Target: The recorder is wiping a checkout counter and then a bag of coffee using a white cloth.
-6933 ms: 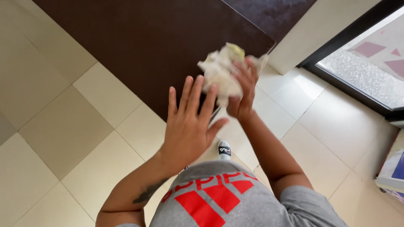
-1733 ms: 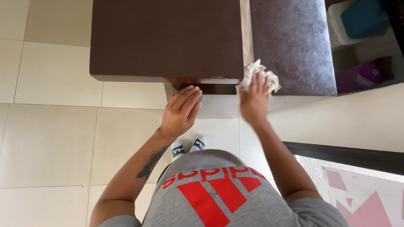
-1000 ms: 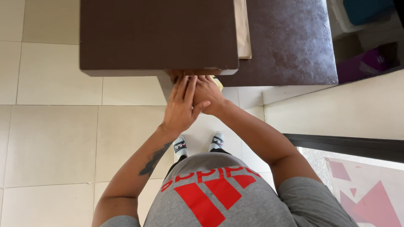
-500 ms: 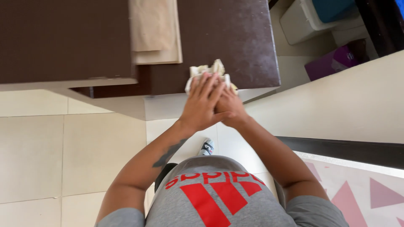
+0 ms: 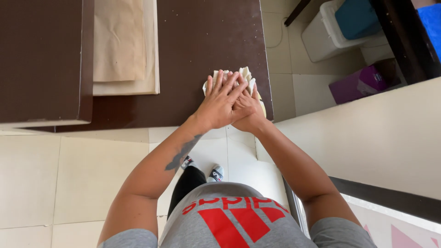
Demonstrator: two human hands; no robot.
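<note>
While both hands were stacked on the crumpled pale cloth [image 5: 243, 76], the left hand [image 5: 219, 103] lay flat with fingers spread wide over the right hand [image 5: 245, 110], which was mostly hidden beneath it and pressed palm-down on the cloth; whether the right fingers curled into the fabric could not be told. The cloth sat under and just beyond the fingertips, on the dark brown tabletop [image 5: 202, 41], close to that top's right edge. Judged from this, pressing or wiping was the step in hand, and it would have gone best with even downward weight through both palms, the wad kept bunched under the hands, and strokes stopped short of the right edge so the cloth did not slide off. Light specks showed on the brown surface ahead of the fingers. Left of the hands lay a flat tan paper sheet [image 5: 119, 41] on a paler board [image 5: 151, 69], near enough that a wide leftward stroke could have caught it. Further left a second dark brown block [image 5: 41, 59] sat higher. Beyond the table edge to the right were a white bin with teal lid [image 5: 335, 27] and a purple box [image 5: 363, 82], well apart on the floor. Below the arms were tiled floor [image 5: 69, 183] and sandalled feet [image 5: 202, 170].
</note>
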